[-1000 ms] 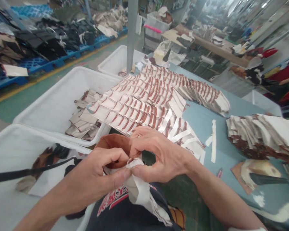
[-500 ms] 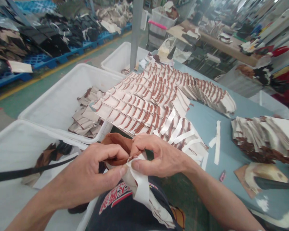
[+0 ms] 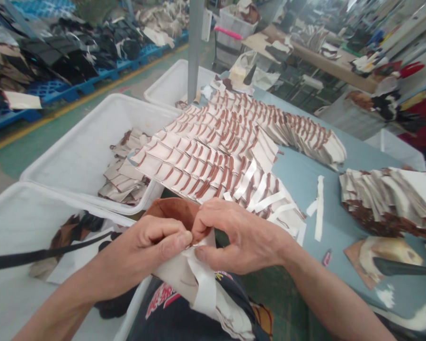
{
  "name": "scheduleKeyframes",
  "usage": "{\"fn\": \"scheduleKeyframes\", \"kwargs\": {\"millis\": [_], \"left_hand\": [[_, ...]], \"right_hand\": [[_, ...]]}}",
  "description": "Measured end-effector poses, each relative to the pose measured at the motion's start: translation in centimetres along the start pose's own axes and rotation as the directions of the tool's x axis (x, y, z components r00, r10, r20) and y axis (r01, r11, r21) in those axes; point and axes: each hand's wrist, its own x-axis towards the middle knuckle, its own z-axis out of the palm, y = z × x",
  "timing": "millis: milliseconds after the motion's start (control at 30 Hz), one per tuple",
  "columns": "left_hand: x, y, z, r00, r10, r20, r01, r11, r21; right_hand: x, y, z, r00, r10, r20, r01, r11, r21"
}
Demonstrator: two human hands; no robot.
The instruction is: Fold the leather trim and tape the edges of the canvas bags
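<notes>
Both hands pinched 1 brown-backed leather piece (image 3: pixel 172 213) above the lap: left hand (image 3: pixel 147 246) and right hand (image 3: pixel 241 237) were closed on its white tape strip (image 3: pixel 202 279), near the table (image 3: pixel 305 180).

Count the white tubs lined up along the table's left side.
3. The nearest tub at bottom left holds dark scraps; the middle tub holds pale cut pieces; the far tub sits by the grey pole. Others may be out of frame.
</notes>
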Motion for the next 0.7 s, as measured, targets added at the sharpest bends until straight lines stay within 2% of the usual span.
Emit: {"fn": "scheduleKeyframes", "kwargs": {"millis": [100,167,300,400,500,600,700], "left_hand": [[-0.1,0.1,-0.1,0.996,0.075,-0.047,-0.065,0.980,0.188],[-0.4,0.2,0.0,0.987,0.138,-0.078,-0.103,0.931,0.349],[-1.5,-0.1,0.4,0.966,0.238,-0.099,-0.148,0.827,0.543],[-2.1,-0.5,0.9,0.956,0.275,-0.105,-0.166,0.798,0.580],[-1.9,-0.6,1.0,0.946,0.309,-0.093,-0.204,0.796,0.569],[-1.4,-0.6,0.7,0.949,0.299,-0.102,-0.203,0.823,0.530],[-1.1,-0.6,0.4,0.957,0.265,-0.122,-0.186,0.875,0.447]], "right_hand": [[-0.1,0.3,-0.1,1.000,0.001,0.000,-0.001,1.000,-0.021],[-0.1,0.5,0.0,1.000,0.021,-0.012,-0.021,0.999,-0.032],[0.0,1.0,0.3,0.994,0.107,0.009,-0.107,0.990,0.094],[0.1,1.1,0.0,0.989,0.135,0.057,-0.145,0.961,0.236],[0.2,1.2,-0.7,0.975,0.143,0.168,-0.196,0.911,0.362],[0.4,1.3,-1.1,0.968,0.121,0.218,-0.191,0.923,0.335],[0.5,1.2,-0.6,0.984,0.057,0.172,-0.104,0.954,0.282]]}}
